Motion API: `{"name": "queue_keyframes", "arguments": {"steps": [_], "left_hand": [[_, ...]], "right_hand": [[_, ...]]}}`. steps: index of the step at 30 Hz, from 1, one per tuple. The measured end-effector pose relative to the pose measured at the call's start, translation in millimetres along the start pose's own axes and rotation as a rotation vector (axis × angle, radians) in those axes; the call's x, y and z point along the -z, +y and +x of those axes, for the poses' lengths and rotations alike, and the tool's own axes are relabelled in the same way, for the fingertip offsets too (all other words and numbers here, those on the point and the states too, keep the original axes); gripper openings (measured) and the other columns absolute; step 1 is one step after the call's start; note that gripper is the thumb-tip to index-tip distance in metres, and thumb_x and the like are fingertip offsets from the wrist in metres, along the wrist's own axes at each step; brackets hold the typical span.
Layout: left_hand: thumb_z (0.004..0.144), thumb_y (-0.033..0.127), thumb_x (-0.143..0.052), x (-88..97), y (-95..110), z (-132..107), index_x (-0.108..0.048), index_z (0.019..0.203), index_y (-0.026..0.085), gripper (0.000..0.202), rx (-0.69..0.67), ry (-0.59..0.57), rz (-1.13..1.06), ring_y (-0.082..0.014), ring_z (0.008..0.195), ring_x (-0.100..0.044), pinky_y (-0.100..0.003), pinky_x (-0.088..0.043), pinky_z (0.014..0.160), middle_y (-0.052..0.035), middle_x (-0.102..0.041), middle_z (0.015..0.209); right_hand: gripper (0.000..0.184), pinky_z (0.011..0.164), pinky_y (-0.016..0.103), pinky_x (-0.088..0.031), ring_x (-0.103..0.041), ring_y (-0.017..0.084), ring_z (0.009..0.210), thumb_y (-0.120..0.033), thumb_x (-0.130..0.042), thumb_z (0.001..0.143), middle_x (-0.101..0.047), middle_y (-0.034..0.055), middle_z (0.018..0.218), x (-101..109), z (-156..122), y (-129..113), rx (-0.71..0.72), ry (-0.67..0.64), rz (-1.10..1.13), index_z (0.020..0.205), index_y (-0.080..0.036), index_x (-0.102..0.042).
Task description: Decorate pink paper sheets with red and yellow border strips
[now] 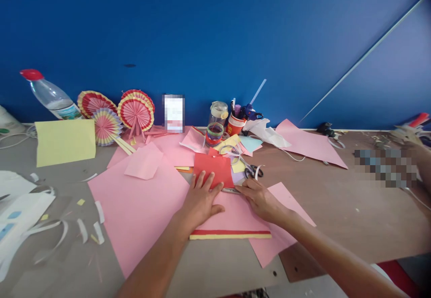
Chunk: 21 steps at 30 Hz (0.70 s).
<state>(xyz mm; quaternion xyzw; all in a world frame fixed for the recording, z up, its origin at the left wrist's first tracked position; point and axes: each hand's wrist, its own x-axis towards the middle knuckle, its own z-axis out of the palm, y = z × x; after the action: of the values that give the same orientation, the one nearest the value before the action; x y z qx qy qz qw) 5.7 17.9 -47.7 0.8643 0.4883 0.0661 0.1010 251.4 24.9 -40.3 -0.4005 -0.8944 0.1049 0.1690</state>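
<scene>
My left hand lies flat with its fingers spread, pressing on a small sheet of red paper and the pink paper under it. Along the red sheet's lower edge lies a slim pale tool that looks like a craft knife. Its right end disappears into my right hand, whose fingers are closed around it. The pink paper rests over red and yellow layers that show as strips at its front edge. Black-handled scissors lie just beyond my right hand.
Pleated paper fans and a tilted bottle stand at the back left. A jar and a red cup of tools are behind the papers. White scraps litter the left. Another person's hand is at far right.
</scene>
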Motion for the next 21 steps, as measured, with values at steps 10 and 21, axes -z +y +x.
{"name": "queue_keyframes", "arguments": {"steps": [10, 21], "left_hand": [[0.079, 0.063, -0.055, 4.0, 1, 2, -0.038, 0.141, 0.028, 0.074, 0.001, -0.031, -0.030, -0.0406, 0.140, -0.019, -0.061, -0.016, 0.110, -0.0120, -0.028, 0.153], [0.077, 0.060, -0.059, 30.4, -19, -17, -0.044, 0.138, 0.025, 0.072, 0.048, -0.121, 0.006, -0.0419, 0.142, -0.008, -0.069, -0.007, 0.108, -0.0120, -0.029, 0.153]], "right_hand": [[0.040, 0.072, 0.033, -0.048, -0.049, 0.019, 0.077, -0.007, -0.034, 0.091, -0.051, 0.0095, 0.086, -4, 2, -9, -0.029, 0.014, -0.057, 0.118, -0.015, -0.062], [0.042, 0.071, 0.032, -0.044, -0.047, 0.019, 0.076, -0.005, -0.033, 0.089, -0.050, 0.0091, 0.085, 0, 2, -5, -0.052, -0.038, -0.109, 0.118, -0.014, -0.063]]}}
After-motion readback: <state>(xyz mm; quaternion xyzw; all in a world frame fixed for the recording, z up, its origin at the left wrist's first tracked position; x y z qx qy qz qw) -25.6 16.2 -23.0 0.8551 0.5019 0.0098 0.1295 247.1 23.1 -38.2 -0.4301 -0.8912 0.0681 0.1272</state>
